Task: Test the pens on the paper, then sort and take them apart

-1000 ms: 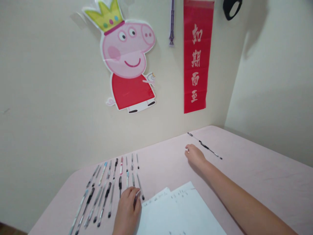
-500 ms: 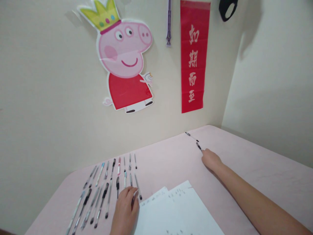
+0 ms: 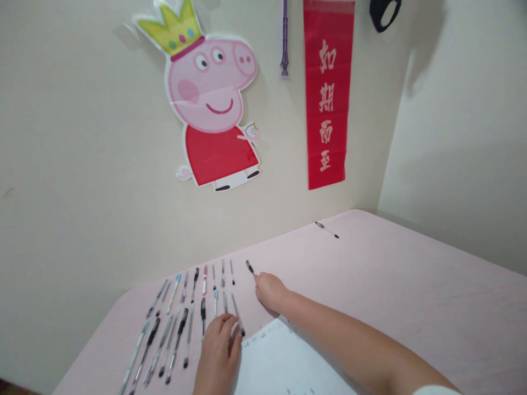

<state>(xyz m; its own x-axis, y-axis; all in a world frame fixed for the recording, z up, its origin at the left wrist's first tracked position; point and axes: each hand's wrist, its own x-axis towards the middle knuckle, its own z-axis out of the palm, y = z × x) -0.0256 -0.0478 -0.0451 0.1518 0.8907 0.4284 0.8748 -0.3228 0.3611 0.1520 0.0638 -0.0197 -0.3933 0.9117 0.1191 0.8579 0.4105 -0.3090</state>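
Observation:
My right hand (image 3: 272,292) pinches a pen (image 3: 250,267) with a black end, which points up and to the left, just right of the back row of pens. Low in the view, my left hand (image 3: 218,351) rests by the left corner of the paper, with its fingers curled. Something thin and pale seems to be between its thumb and fingers, but I cannot make out what. Close to its fingertips lies a clear pen (image 3: 237,312) with a dark tip. A black-capped pen (image 3: 203,315) lies just behind that hand.
White sheets (image 3: 284,356) with handwriting lie on the pink tabletop (image 3: 411,296). Several pens and refills are laid in two rows at the left, among them a pink pen (image 3: 205,280). One pen (image 3: 327,229) lies at the back right, near the wall. A pig cutout (image 3: 218,153) hangs there.
My right hand has moved left with the pen, from beside the lone pen at the back right to near the rows. My left hand stays in about the same place.

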